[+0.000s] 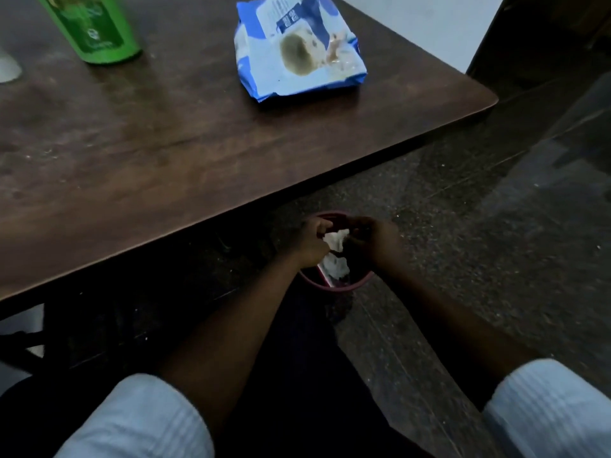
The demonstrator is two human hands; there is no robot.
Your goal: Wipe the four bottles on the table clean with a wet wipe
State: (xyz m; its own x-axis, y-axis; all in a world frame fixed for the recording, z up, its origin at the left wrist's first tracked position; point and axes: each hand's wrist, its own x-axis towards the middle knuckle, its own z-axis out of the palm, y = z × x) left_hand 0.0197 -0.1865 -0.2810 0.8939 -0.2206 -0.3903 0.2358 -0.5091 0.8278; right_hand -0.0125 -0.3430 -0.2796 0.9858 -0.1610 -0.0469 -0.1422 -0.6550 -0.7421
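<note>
Left hand (310,241): held low, past the near edge of the tabletop (165,143) and above the bin (334,287). Its fingers are curled and pinch one side of the wet wipe (335,239).
Right hand (373,239): just beside the left at the same height. Its fingers are curled onto the other side of the wipe.
Wet wipe: white and crumpled, caught between the two hands. It hangs down towards more white material inside the bin; the blur hides whether that is the same piece.
Bin: small, round, with a dark red rim. It stands on the floor (496,209) directly under the hands.
Green bottle (96,28): upright at the far left of the tabletop, its top cut off by the frame. It stands well apart from the hands.
Wipes pack (297,51): blue and white, lying flat near the far right corner of the tabletop, with its flap lifted.
White object (8,66): only a sliver shows at the left edge of the tabletop; what it is cannot be told.
Sleeves (142,421): pale blue, pushed up above both forearms.
</note>
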